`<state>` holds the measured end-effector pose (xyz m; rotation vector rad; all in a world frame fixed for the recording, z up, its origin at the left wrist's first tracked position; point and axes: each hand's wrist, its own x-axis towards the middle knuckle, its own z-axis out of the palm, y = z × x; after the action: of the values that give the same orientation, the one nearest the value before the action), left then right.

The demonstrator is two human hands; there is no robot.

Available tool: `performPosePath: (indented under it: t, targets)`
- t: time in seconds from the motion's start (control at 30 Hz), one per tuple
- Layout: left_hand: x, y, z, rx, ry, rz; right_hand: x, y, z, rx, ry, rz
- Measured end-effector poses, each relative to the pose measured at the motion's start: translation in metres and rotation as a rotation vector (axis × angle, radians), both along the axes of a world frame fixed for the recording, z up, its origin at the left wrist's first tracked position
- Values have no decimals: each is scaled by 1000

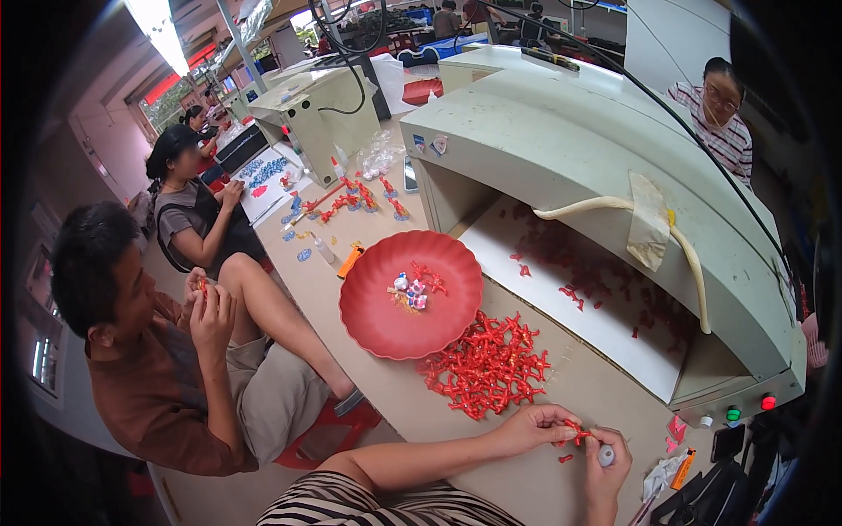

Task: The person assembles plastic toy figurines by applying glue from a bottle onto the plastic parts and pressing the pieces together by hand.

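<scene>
My left hand (537, 428) pinches a small shiny red plastic figure piece (576, 432) between thumb and fingertips, just above the table. My right hand (611, 465) is curled around a small white bottle, of which only the pale rounded end (605, 455) shows. The right fingertips meet the red piece from the other side. Below my hands lies one loose red bit (566, 458). A large heap of similar red plastic pieces (487, 368) spreads on the table beyond my left hand. Where the bottle's tip points is hidden by my fingers.
A scalloped red bowl (364, 320) with a few small figures stands past the heap. A cream machine (605, 167) with red pieces inside its opening runs along the right. An orange box (683, 470) and a phone (727, 444) lie at right. A co-worker (167, 368) sits at left.
</scene>
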<state>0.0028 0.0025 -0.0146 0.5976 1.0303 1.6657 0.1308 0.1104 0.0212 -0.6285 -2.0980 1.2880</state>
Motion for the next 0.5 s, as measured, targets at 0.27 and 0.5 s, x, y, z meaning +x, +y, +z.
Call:
performPosePath:
  t: [0.27,0.5]
  targets:
    - [-2,1,-1,-1,-23,19,-2,-1,0,27,0,2]
    - [3,-4,1,0,-10,7,1,-4,1,3,1,7]
